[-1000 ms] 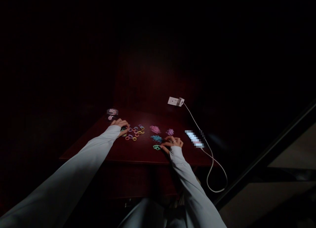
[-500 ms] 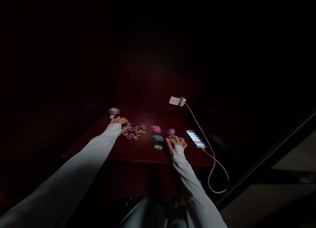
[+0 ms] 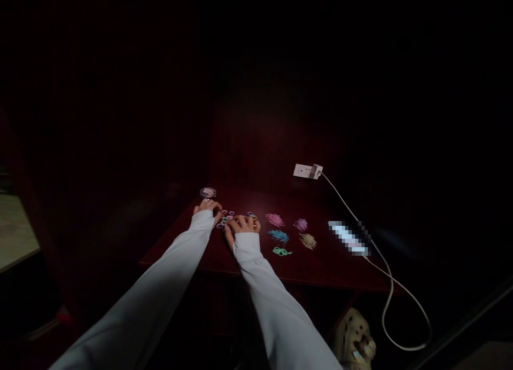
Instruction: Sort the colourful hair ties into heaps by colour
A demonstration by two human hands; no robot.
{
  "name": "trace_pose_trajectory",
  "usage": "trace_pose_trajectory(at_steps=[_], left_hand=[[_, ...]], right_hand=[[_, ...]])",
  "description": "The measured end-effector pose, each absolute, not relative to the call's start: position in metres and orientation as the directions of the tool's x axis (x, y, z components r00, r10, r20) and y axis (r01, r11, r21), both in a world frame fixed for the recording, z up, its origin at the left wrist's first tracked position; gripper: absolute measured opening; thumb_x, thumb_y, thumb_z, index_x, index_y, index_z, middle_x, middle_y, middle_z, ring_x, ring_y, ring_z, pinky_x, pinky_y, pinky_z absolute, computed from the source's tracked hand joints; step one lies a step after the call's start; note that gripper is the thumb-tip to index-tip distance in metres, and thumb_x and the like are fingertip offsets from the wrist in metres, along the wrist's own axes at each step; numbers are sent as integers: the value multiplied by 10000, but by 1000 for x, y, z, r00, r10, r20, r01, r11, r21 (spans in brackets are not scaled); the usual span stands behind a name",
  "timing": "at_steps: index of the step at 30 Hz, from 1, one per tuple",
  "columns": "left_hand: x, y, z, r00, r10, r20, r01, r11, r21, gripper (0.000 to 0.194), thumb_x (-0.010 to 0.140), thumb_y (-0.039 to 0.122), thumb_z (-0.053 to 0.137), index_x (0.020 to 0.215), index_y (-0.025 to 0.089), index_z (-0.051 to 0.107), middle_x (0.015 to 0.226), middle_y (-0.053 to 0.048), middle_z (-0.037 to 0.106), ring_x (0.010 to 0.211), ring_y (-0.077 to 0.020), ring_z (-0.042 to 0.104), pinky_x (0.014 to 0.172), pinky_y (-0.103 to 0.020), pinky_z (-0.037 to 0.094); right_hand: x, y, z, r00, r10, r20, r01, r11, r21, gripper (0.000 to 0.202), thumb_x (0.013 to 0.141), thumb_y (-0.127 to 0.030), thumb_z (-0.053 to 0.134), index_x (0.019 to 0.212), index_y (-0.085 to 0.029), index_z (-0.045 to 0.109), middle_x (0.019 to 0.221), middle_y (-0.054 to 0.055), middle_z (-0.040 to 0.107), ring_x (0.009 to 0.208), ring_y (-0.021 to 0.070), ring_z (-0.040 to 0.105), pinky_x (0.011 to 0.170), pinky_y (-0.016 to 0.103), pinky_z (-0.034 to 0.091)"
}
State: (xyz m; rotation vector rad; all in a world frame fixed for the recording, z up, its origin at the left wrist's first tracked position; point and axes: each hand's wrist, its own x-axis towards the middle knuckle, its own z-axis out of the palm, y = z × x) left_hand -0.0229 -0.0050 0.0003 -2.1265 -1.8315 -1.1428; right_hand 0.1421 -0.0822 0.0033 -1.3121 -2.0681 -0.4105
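Several small coloured hair ties [image 3: 224, 212] lie loose on the left part of the dark red table [image 3: 192, 260]. My left hand [image 3: 207, 206] is at their left edge, fingers bent and thumb apart. Over the same hair ties is my right hand [image 3: 242, 225], its fingers spread and pointing down, hiding some of them. I see nothing held in either hand. To the right are sorted piles of what look like small rubber bands: pink [image 3: 274, 219], purple [image 3: 301, 224], blue [image 3: 278, 236], beige [image 3: 308, 241] and green [image 3: 282, 251].
A round clear container [image 3: 208, 192] with pale contents stands behind my left hand. At the right lies a lit phone [image 3: 348, 238], its white cable [image 3: 388, 300] running to a wall socket [image 3: 303, 171] and looping past the table edge. A pale clog [image 3: 352, 335] shows below.
My right hand has moved left from beside the blue pile to the hair ties, uncovering the beige pile. My left hand stays by the hair ties. The camera view has turned left.
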Motion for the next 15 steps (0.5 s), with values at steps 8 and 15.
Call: trace_pose_trajectory(at_steps=[8, 15], left_hand=[[-22, 4, -12, 135, 836, 531, 879, -349, 326, 173, 811, 417, 696, 788, 248, 726, 1017, -35, 731, 1003, -273, 547, 823, -385, 367], [-24, 6, -15, 159, 844, 512, 849, -382, 366, 148, 848, 362, 664, 777, 242, 715, 1046, -32, 725, 1011, -263, 558, 831, -386, 360]], right_hand=[[164, -81, 3, -119, 759, 640, 928, 313, -199, 216, 985, -360, 528, 1072, -349, 726, 1172, 3, 669, 1093, 223, 466, 974, 389, 241], [167, -87, 5, -143, 772, 619, 918, 337, -208, 217, 990, -346, 526, 1083, -341, 721, 1211, -5, 668, 1101, 227, 472, 966, 391, 251]])
